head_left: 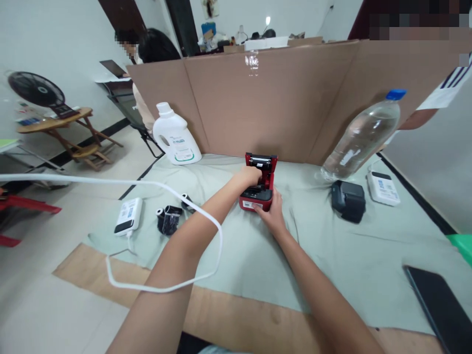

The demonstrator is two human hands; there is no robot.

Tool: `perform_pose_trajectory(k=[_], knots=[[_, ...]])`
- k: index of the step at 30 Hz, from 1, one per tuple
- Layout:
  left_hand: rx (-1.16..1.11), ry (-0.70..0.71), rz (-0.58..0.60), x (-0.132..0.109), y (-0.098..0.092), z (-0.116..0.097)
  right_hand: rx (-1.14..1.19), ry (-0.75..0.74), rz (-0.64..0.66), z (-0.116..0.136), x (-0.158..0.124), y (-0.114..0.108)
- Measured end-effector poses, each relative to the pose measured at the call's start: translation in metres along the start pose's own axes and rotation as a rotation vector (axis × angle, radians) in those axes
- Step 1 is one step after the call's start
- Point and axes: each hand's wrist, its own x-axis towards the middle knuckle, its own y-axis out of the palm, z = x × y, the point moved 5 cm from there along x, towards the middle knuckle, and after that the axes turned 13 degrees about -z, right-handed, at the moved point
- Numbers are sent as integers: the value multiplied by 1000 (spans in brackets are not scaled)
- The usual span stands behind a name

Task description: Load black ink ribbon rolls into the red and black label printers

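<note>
A small red-and-black label printer [257, 199] stands on the cloth in front of the cardboard, its lid [261, 160] raised. My right hand [273, 211] grips the right side of its base, with the thumb at the front edge. My left hand [251, 175] reaches into the opened compartment from the left. Its fingers are curled, and their tips are hidden inside, so I cannot make out what they hold. To the left of my left forearm lie several small black-wrapped rolls [171, 219].
A white jug [177, 135] and a clear bottle [363, 140] stand along the cardboard screen [258, 108]. White power banks [128, 216], a black device [348, 201] and a phone [440, 305] lie around. A white cable [221, 246] crosses my left arm. Other people are beyond.
</note>
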Motion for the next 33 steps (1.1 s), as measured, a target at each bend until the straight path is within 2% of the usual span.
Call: perform_pose_trajectory(k=[4,8,10,12,14,16,19,21,23,24,27,30,33], knots=[[-54,0,-35,-7,-5,1,17,9,2,3,1,-2],[-123,34,-81,-16,-18,12,29,1,2,3,1,-2],[-229,59,-164,-28,-28,20,22,-7,0,2,2,-2],[-388,78,-305,-50,-39,32,9,-8,-2,1,2,-1],[-572,68,-481,-86,-49,50,-3,-3,4,1,3,-1],[-758,-13,-632,-133,-55,76,-10,7,7,-1,3,-1],[-907,-281,-730,-214,-49,125,-8,8,3,-2,3,-1],[-815,-529,-765,-268,-39,163,-11,17,5,-3,4,0],[-606,-787,-711,-313,-23,201,-20,33,10,-4,4,1],[-476,-904,-645,-332,-13,219,-23,41,11,-4,3,1],[-144,-1109,-381,-364,23,261,-10,52,6,-5,2,0],[-15,-1128,-161,-366,60,281,2,60,-1,-7,1,0],[-43,-989,-114,-351,84,285,-3,62,1,-8,1,1]])
